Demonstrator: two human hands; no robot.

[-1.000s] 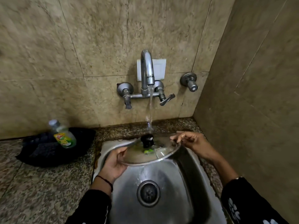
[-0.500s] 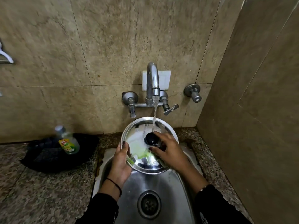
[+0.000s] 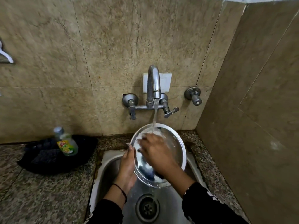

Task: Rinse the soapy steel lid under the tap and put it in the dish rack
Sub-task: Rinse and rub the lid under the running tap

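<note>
The round steel lid (image 3: 175,147) is tilted up on edge over the sink (image 3: 110,165), its face toward me. Water from the tap (image 3: 153,83) falls on the lid's upper part. My left hand (image 3: 127,165) grips the lid's left rim. My right hand (image 3: 155,152) lies flat on the lid's wet face with fingers spread, blurred with motion, and covers the black knob. No dish rack is in view.
A dish-soap bottle (image 3: 66,143) stands on a black tray (image 3: 48,159) on the granite counter (image 3: 32,191) to the left. Tiled walls close in behind and at the right. The sink drain (image 3: 148,207) lies below the lid. A separate valve (image 3: 194,96) sticks out right of the tap.
The lid has gone from nearly flat to tilted on edge under the stream. My right hand left the rim and now rubs across the lid's face, higher than half a second ago.
</note>
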